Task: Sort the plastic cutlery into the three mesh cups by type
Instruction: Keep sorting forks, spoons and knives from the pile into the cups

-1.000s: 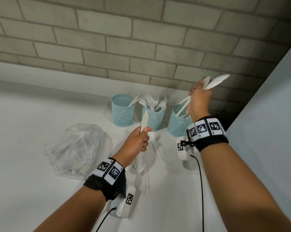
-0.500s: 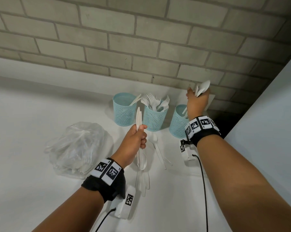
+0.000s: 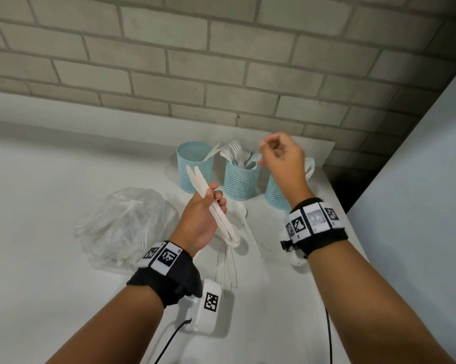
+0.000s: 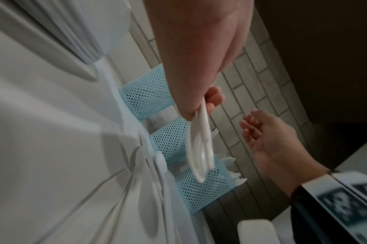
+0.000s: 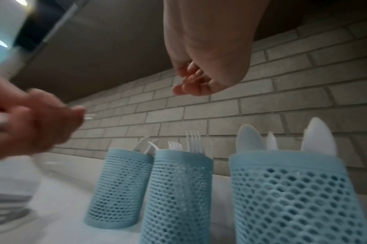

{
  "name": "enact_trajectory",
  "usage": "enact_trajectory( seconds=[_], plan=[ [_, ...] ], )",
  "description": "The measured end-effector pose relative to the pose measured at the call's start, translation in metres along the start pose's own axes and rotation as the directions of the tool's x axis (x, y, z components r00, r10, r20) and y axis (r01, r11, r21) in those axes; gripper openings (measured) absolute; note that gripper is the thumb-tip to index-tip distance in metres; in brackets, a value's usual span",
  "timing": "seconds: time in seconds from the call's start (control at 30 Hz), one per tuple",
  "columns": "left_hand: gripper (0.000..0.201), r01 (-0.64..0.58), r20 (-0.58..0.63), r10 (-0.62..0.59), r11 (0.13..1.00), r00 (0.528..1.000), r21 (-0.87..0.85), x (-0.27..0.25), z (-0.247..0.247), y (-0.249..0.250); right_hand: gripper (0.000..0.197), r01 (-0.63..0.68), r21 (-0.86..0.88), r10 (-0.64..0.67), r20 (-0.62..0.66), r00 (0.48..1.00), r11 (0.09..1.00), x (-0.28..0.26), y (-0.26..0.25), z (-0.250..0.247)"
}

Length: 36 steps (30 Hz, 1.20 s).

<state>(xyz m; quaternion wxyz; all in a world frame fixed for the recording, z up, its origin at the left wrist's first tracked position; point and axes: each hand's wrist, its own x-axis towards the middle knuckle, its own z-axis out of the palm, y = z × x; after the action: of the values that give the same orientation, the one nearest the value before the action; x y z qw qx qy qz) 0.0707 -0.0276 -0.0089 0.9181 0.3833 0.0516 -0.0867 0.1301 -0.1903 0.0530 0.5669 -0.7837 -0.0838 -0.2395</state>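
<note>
Three blue mesh cups stand in a row by the wall: the left cup (image 3: 194,169) with a knife, the middle cup (image 3: 240,183) with forks (image 5: 192,142), the right cup (image 3: 275,197) with spoons (image 5: 317,137). My left hand (image 3: 216,200) grips a small bunch of white plastic pieces (image 3: 211,203) in front of the cups; their lower ends look like spoon bowls (image 4: 199,158). My right hand (image 3: 267,151) hovers above the middle and right cups, fingers loosely curled and empty (image 5: 191,82). Loose spoons (image 3: 241,214) and other pieces (image 3: 227,269) lie on the table below my left hand.
A crumpled clear plastic bag (image 3: 124,222) with more cutlery lies left of my left hand. The brick wall (image 3: 221,74) runs right behind the cups. The table's right edge (image 3: 337,203) drops to a dark gap beside a white panel (image 3: 418,193).
My right hand let go of its spoons at the right cup and has moved left, now empty. My left hand has tilted its bunch of pieces to the left.
</note>
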Motion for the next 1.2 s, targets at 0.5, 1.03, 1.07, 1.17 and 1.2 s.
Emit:
enact_trajectory(
  seconds=[0.5,1.03,1.07,1.17,1.2],
  plan=[
    [0.017,-0.072,0.002,0.072,0.990,0.997,-0.121,-0.002,-0.004,0.009,0.037,-0.556,-0.308,0.524,0.804,0.282,0.772,-0.046,0.025,-0.002],
    [0.013,0.054,0.098,-0.058,0.998,0.994,0.044,0.000,0.010,0.000,0.017,-0.434,0.309,0.463,-0.024,0.886,0.846,-0.006,0.012,-0.033],
    [0.014,0.063,0.102,-0.069,0.996,0.992,0.062,-0.001,0.011,0.000,0.017,-0.368,0.320,0.422,-0.119,0.899,0.873,-0.003,0.007,-0.037],
    [0.018,0.080,0.083,-0.090,0.990,0.992,0.118,-0.002,0.013,0.001,0.018,-0.129,0.236,0.223,-0.437,0.871,0.963,0.007,-0.011,-0.053],
    [0.018,0.084,0.073,-0.094,0.987,0.993,0.134,-0.002,0.012,0.001,0.017,-0.061,0.177,0.145,-0.513,0.846,0.982,0.010,-0.015,-0.057]
  ],
)
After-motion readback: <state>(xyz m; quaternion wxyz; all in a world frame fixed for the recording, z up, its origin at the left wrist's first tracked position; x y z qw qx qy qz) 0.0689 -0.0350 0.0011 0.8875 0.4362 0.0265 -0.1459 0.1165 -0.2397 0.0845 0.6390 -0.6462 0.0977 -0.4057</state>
